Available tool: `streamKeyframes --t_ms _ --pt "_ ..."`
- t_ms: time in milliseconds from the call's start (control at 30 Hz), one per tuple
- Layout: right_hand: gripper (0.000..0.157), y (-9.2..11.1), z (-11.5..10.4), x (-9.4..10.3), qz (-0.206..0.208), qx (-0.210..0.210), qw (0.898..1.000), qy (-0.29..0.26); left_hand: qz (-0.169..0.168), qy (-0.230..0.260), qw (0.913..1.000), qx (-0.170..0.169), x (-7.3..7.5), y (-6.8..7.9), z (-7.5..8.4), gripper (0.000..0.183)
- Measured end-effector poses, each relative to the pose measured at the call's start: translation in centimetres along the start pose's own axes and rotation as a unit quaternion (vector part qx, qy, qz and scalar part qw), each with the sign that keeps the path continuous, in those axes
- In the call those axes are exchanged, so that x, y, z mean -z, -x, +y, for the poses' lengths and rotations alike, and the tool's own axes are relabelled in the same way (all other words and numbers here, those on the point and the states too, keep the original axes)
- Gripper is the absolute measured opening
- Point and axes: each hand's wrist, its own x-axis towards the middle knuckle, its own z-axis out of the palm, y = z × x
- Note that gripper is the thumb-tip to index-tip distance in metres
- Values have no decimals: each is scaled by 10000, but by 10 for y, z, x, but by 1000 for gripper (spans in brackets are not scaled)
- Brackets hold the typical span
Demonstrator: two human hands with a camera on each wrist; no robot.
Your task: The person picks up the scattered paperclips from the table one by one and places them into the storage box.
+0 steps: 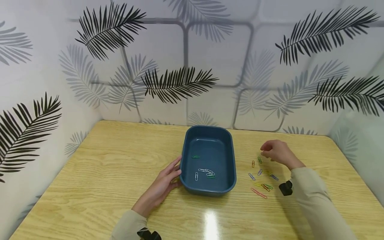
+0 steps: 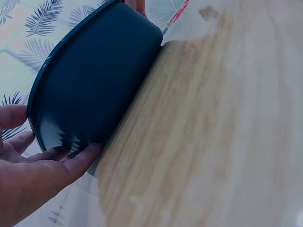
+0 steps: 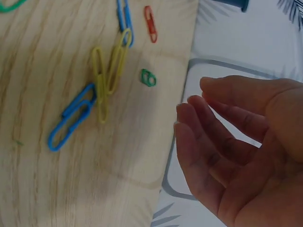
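Observation:
My left hand [image 1: 161, 185] rests against the left side of a dark blue tray [image 1: 210, 149], its fingers extended along the outer wall. In the left wrist view, fingertips touch the tray's side [image 2: 90, 80] and rim. Inside the tray lie several white paper clips [image 1: 201, 170] and green paper clips [image 1: 195, 157]. My right hand [image 1: 280, 154] hovers over the table's right side, fingers loosely bent and holding nothing. Nearest to it lies a green paper clip [image 3: 148, 77], with a red paper clip [image 3: 150, 24], yellow paper clips [image 3: 100, 85] and a blue paper clip [image 3: 71, 118] close by.
Lower in the loose group are pink paper clips [image 1: 258, 193] and another green paper clip [image 1: 268, 186]. The wooden table [image 1: 120, 156] meets a leaf-patterned wall [image 1: 210, 56] at its back edge. Dark devices [image 1: 286, 188] are strapped at both wrists.

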Motion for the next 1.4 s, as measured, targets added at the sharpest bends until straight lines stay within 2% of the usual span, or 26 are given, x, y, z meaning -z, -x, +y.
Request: streamKeyframes --t_ms 233,467,867,1167,1400 --pt "17 -8 6 -7 -300 -106 9972 676 16 -53 10000 42 0 1 1 57" --pt "17 -11 4 -8 -489 -24 9947 908 13 -26 10000 35 0 1 1 57" --pt "10 -21 4 -9 -793 21 9926 919 -50 -93 9999 6 2 1 1 58" --pt "12 -23 3 -4 -901 98 9897 1109 -44 -79 10000 -18 1 1 0 58" --pt "7 -21 1 -4 -1017 77 9903 939 -53 -70 10000 -20 1 2 -1 59"
